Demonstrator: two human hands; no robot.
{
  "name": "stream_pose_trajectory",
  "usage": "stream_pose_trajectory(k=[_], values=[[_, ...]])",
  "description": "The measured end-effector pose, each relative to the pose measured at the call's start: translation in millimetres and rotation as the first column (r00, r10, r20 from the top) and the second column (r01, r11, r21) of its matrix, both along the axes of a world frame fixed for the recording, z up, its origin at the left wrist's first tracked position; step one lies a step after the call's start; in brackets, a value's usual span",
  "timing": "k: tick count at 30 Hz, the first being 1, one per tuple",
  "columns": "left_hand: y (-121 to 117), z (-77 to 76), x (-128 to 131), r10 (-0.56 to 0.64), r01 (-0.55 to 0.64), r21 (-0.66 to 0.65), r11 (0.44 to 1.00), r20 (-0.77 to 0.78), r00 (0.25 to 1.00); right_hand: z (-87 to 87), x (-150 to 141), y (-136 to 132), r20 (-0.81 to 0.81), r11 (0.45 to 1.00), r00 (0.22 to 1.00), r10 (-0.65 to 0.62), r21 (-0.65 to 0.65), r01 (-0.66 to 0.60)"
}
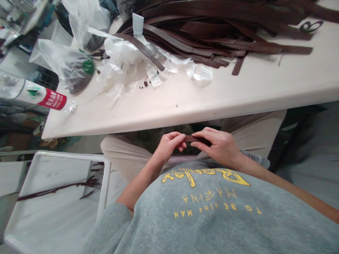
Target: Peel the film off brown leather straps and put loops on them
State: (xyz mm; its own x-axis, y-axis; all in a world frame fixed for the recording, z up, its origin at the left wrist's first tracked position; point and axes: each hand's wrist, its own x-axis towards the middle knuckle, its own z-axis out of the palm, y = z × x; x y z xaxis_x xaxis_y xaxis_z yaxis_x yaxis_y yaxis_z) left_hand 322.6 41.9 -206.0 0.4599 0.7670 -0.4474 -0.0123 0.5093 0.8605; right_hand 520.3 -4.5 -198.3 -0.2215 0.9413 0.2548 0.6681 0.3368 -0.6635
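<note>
Above my lap, just off the table's front edge, my left hand (172, 144) pinches one end of a dark brown strip (190, 138), leather-like in look. My right hand (218, 144) grips the same strip a little to the right, thumb below and fingers above. A short stretch of it shows between the two hands; the rest is hidden by the right hand and its shadow. A big heap of similar brown strips (201, 38) lies across the back of the table. One loose strip (144, 49) rests on crumpled white plastic wrapping (119, 67).
Black-handled scissors (310, 26) lie at the table's (238, 91) back right. On the left are a clear plastic bag (69, 67) with dark contents and a water bottle (39, 95) at the edge. A white-rimmed bin (107, 183) holding brown scraps stands at lower left.
</note>
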Motion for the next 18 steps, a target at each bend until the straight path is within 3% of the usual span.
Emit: stream_pose_trajectory(k=[9, 13, 16, 18], values=[[-1, 1.9, 2, 0.085, -0.077, -0.107, 0.991, 0.071, 0.994, -3.3, -4, 5, -0.003, 0.996, 1.000, -0.001, 0.087, 0.001], [-3, -1.7, 2, 0.026, -0.022, -0.094, 0.995, 0.045, 0.999, -4.9, -4, 4, 0.007, 0.992, 0.999, 0.045, 0.122, -0.046], [-2, -6.7, -1, -0.039, 0.045, 0.088, 0.995, -0.076, 0.996, -8.8, -1, 3, 0.002, 0.991, 0.997, 0.073, 0.109, -0.073], [3, -10.8, -4, -0.068, 0.140, 0.344, 0.929, -0.214, 0.974, -15.1, 1, 3, -0.005, 0.991, 0.997, 0.071, 0.118, -0.070]])
